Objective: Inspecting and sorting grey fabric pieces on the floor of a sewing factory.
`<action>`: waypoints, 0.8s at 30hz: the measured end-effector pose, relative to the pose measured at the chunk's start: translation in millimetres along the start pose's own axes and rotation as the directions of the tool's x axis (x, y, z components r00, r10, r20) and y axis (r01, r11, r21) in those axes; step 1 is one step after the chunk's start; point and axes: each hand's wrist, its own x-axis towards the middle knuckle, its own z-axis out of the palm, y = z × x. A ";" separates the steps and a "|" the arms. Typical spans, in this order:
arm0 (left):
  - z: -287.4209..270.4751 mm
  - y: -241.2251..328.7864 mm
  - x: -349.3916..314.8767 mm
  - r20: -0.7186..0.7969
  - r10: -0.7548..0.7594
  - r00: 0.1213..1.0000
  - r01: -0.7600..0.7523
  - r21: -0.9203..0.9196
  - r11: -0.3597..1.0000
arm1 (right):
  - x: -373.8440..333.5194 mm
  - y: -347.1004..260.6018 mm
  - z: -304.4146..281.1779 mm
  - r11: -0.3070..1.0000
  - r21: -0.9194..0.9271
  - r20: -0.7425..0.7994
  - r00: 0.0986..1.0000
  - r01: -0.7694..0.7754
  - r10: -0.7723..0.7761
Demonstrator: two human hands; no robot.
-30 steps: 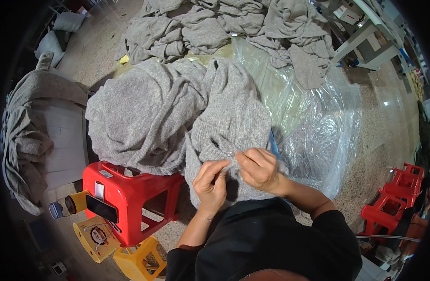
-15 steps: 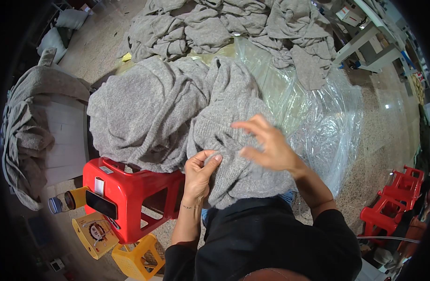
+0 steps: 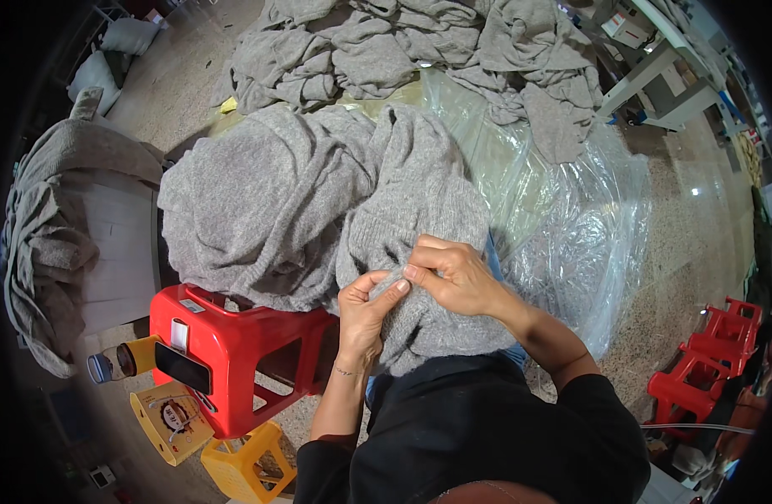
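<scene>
Left hand [image 3: 362, 317] and right hand [image 3: 461, 279] meet at one small spot over the lap, and from my remote seat that is where I fix my attention. Widest around them, I have a broad pile of crumpled grey knit garments [image 3: 369, 55] at the far side, then a crinkled sheet of clear plastic [image 3: 571, 227] spread to the right, then a thick rounded heap of grey knitwear [image 3: 243, 193] beyond the lap to the left. Smaller again is a glossy red plastic stool [image 3: 230, 340] on the left, bearing a flat black smartphone [image 3: 182, 368].

My working piece, a soft grey knit garment with ribbed texture [image 3: 445, 326], lies over the lap and reaches up beside the heap; I cannot tell whether the two join. Down at the fingertips, the left thumb and forefinger pinch a bit of it, and the right thumb and forefinger press together at the same place, apparently nipping the knit too. Whether a thread sits between them, I can't tell.

I judge the step in hand to be close fingertip work on one point of the knit. As I read it, the next move calls for a steady left pinch and a light right one, without stretching the fabric.
</scene>
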 end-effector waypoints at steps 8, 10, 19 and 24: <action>4.9 -12.4 4.1 -0.113 0.334 0.936 -0.332 0.032 0.943 | -4.7 -7.3 9.2 0.927 -0.211 0.066 0.951 0.310 -0.303; 10.9 -15.4 3.5 -0.159 0.407 0.899 -0.395 0.106 0.913 | -5.8 -9.9 12.3 0.916 -0.233 0.071 0.945 0.328 -0.320; -48.1 27.3 -0.9 -0.141 0.115 0.983 -0.106 0.070 0.992 | -35.4 46.3 -74.5 0.973 -0.173 0.186 0.975 0.153 -0.120; -46.0 28.7 -14.0 0.108 0.070 0.992 -0.047 -0.204 0.978 | -57.3 64.7 -76.1 0.938 0.152 -0.073 0.943 -0.312 0.326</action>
